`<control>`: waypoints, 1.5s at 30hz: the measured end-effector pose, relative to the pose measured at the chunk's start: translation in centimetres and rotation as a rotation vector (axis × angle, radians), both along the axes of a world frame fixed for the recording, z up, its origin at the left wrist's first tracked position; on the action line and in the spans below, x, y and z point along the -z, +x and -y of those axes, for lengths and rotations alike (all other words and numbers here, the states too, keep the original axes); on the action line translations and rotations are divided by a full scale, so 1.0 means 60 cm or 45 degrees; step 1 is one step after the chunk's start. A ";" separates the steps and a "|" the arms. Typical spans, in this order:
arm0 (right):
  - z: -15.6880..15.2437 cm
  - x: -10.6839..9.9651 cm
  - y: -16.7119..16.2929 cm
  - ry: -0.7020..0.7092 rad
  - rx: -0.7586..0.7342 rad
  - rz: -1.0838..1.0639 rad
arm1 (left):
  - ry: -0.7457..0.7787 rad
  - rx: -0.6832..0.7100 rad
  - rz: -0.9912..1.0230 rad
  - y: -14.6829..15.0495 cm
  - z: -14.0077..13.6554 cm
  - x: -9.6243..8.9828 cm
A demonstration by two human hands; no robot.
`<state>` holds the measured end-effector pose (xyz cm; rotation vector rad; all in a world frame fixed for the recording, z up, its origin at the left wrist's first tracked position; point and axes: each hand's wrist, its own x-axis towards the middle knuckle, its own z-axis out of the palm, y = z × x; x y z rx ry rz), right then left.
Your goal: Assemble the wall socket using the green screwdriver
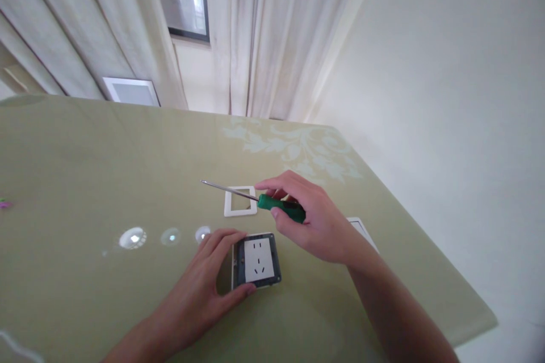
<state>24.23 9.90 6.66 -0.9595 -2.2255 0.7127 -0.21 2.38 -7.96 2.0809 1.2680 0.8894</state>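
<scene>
My right hand [309, 215] grips a screwdriver [279, 206] by its green handle. Its thin metal shaft points up and to the left, above the table. Below it, my left hand [213, 272] holds a wall socket [258, 260] with a white five-hole face and a dark surround, thumb on the near edge and fingers on the far edge. A white square frame [228, 204] lies flat behind the socket, and the screwdriver shaft passes across it in view. The screwdriver tip touches nothing that I can see.
The table [128, 170] has a pale green cover with a leaf pattern at the far right. A white plate [361, 229] lies partly hidden behind my right wrist. A small pink thing [4, 203] sits at the left edge. Curtains [289, 34] and a wall [460, 96] border the table.
</scene>
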 end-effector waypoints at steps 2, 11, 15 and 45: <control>0.000 0.000 0.001 0.016 -0.018 0.035 | 0.010 -0.009 0.000 0.000 0.000 0.001; 0.001 -0.001 0.001 0.043 -0.047 0.024 | 0.021 0.010 -0.076 -0.010 0.005 0.010; 0.003 -0.003 0.002 0.052 -0.044 0.002 | 0.046 0.051 -0.123 -0.012 0.004 0.010; 0.004 -0.005 -0.005 0.030 -0.090 -0.063 | -0.015 0.233 -0.142 -0.011 0.016 -0.003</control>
